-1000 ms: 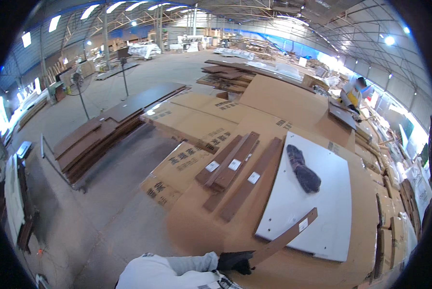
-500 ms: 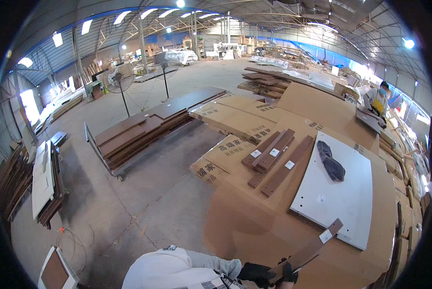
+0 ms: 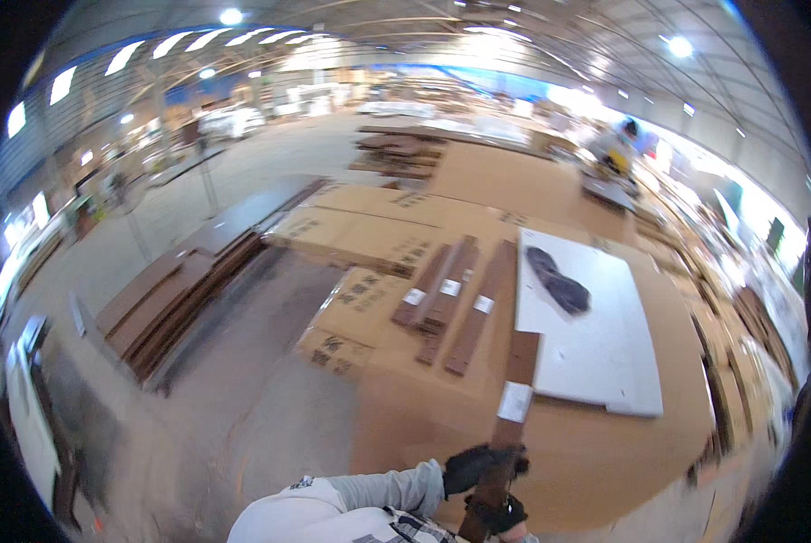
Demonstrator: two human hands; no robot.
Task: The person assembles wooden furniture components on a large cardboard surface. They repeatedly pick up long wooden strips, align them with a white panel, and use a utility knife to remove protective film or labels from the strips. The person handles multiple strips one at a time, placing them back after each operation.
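Observation:
A brown wooden board (image 3: 507, 431) with a white label rises from the lower edge and points away from me. My left hand (image 3: 474, 469), in a black glove, is closed around its near part. Lower down, my right hand (image 3: 500, 516), gloved in black too, grips the same board near its bottom end. The board's far end overlaps the left edge of a white panel (image 3: 596, 366); whether they touch I cannot tell. On that panel lies a dark, soft-looking bundle (image 3: 559, 285). Several brown strips (image 3: 480, 317) with white labels lie just left of the panel.
Flat cardboard (image 3: 424, 403) underlies the panel and strips. Left of it stands a stack of brown boards (image 3: 197, 258) on the floor. Further brown planks (image 3: 396, 152) are piled at the back. At the far right a person (image 3: 612, 154) in a yellow apron stands beside the stacks.
The view has turned right, so the surroundings sit further left and look blurred. The held board has swung from slanting right to pointing nearly straight away from me. Both hands still grip it.

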